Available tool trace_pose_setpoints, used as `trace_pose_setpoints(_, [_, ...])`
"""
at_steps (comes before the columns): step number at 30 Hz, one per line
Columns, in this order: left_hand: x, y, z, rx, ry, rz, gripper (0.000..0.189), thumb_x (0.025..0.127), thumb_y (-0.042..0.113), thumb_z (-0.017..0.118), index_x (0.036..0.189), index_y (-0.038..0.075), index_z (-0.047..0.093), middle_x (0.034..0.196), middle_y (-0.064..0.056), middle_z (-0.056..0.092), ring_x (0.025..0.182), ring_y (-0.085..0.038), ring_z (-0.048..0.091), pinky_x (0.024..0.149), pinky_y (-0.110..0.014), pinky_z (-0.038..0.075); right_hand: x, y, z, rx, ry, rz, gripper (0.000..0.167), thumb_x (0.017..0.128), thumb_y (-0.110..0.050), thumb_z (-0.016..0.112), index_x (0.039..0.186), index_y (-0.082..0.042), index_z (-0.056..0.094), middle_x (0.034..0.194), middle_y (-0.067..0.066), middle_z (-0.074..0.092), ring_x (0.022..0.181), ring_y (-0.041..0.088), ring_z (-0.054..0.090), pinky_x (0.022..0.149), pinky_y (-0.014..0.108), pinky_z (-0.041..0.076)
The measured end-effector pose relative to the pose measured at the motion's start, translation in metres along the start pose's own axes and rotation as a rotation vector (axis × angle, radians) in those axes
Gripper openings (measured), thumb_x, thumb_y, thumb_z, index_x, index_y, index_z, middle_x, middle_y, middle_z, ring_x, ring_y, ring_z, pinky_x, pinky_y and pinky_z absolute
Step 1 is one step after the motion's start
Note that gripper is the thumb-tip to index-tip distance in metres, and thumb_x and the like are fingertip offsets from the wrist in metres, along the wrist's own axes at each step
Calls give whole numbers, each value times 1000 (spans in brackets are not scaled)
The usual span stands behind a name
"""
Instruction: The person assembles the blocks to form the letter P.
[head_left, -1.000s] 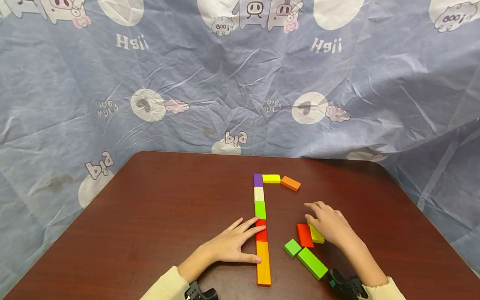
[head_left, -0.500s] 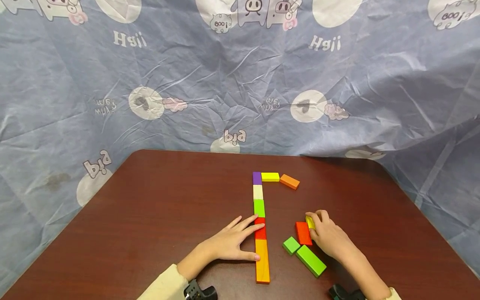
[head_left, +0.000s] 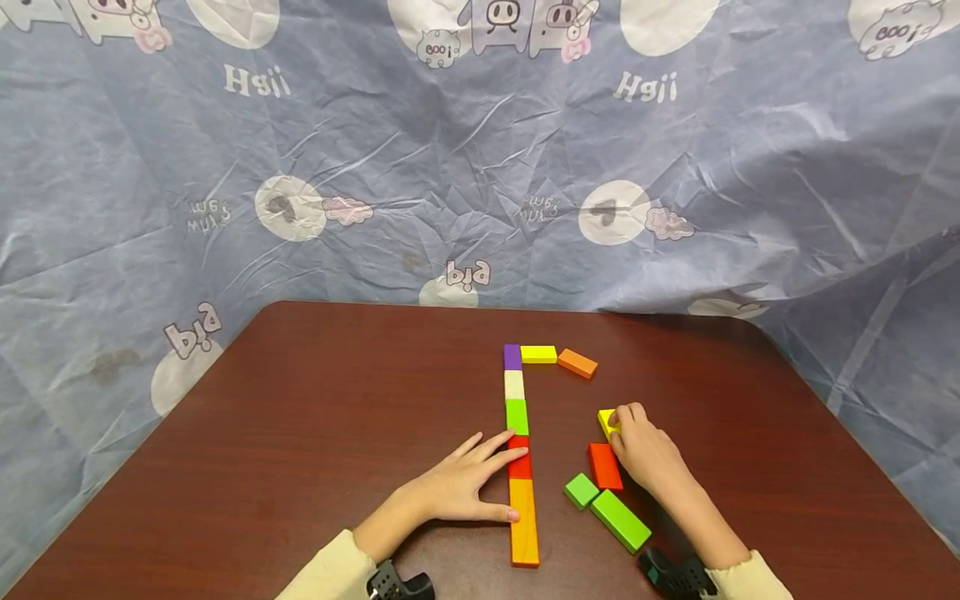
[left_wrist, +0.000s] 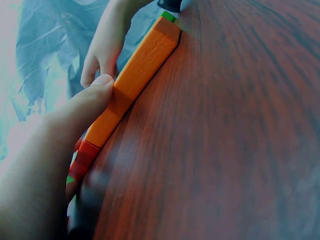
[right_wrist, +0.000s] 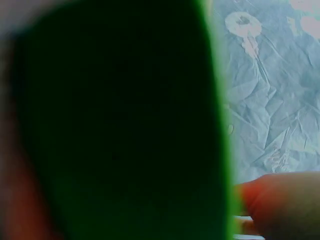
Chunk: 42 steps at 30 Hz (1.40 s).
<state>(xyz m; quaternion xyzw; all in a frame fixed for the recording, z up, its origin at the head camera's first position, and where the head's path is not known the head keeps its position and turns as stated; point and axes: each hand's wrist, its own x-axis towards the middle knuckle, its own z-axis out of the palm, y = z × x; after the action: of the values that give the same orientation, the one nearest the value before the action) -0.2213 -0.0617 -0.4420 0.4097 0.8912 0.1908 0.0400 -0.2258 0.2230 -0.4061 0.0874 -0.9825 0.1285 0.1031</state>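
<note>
My left hand [head_left: 457,492] lies with spread, fairly straight fingers along a row of wooden blocks. Its fingertips touch the red block [head_left: 520,468] near the joint with the lime-green block [head_left: 517,415], and the thumb rests against the long orange block [head_left: 525,537]. That thumb contact also shows on the orange block [left_wrist: 132,80] in the left wrist view. To the right, my right hand [head_left: 651,454] pinches a yellow block [head_left: 604,422], partly covered by the fingers, just beyond a loose red block [head_left: 604,467]. A dark, blurred green block [right_wrist: 130,120] fills much of the right wrist view.
Farther up the row come a cream block [head_left: 513,385] and a purple block [head_left: 512,357]. From there a yellow block [head_left: 538,355] and a skewed orange block [head_left: 577,364] extend right. A small green block [head_left: 581,492] and a long green block [head_left: 621,522] lie near the right wrist.
My right hand came down onto the yellow block beside the loose red one, took hold of it and shifted it away from me and slightly left. The left hand stays in place.
</note>
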Motion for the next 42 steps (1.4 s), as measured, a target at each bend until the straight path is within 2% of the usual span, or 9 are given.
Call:
trace_pose_setpoints(8, [-2, 0, 2, 2, 4, 3, 78, 79, 69, 46, 144, 32, 21, 154, 2, 12, 140, -13, 20, 115, -43, 13, 23, 11, 6, 68, -12, 89, 17, 87, -9, 52, 103, -4, 56, 110, 16, 53, 78, 27, 55, 65, 46, 50])
trace_pose_setpoints(12, [-1, 0, 0, 14, 4, 0, 78, 79, 68, 47, 144, 33, 21, 154, 2, 12, 140, -13, 19, 115, -42, 12, 34, 19, 10, 150, -8, 137, 23, 89, -12, 49, 110, -4, 55, 121, 18, 48, 93, 33, 55, 77, 54, 47])
trace_pose_setpoints(15, [0, 0, -1, 8, 0, -3, 78, 79, 66, 49, 144, 33, 21, 154, 2, 12, 140, -13, 19, 116, -42, 12, 39, 24, 15, 217, 5, 138, 28, 90, -13, 47, 115, -3, 54, 128, 20, 45, 107, 36, 50, 88, 58, 42])
trace_pose_setpoints(20, [0, 1, -1, 14, 5, 3, 77, 79, 66, 49, 144, 32, 22, 153, 1, 14, 139, -13, 21, 115, -43, 14, 39, 31, 24, 311, 22, 99, 35, 90, -13, 47, 123, -1, 51, 133, 21, 41, 118, 39, 43, 98, 57, 36])
trace_pose_setpoints(24, [-1, 1, -1, 26, 11, 7, 78, 80, 66, 49, 144, 31, 22, 153, 1, 14, 139, -13, 21, 115, -43, 14, 39, 34, 30, 325, 24, 82, 40, 88, -12, 48, 127, -2, 49, 136, 21, 39, 123, 40, 39, 99, 60, 31])
trace_pose_setpoints(31, [-2, 0, -2, 6, 10, -5, 77, 80, 65, 50, 144, 33, 21, 153, 2, 13, 140, -16, 21, 115, -43, 14, 42, 34, 31, 329, 19, 77, 41, 92, -17, 51, 130, -3, 47, 140, 20, 36, 127, 41, 33, 100, 63, 24])
trace_pose_setpoints(42, [-2, 2, -2, 14, 11, 10, 76, 81, 65, 48, 144, 32, 21, 153, 2, 13, 139, -16, 22, 114, -44, 15, 39, 37, 33, 366, 28, 86, 40, 92, -15, 50, 130, -3, 47, 141, 20, 35, 129, 42, 30, 98, 63, 23])
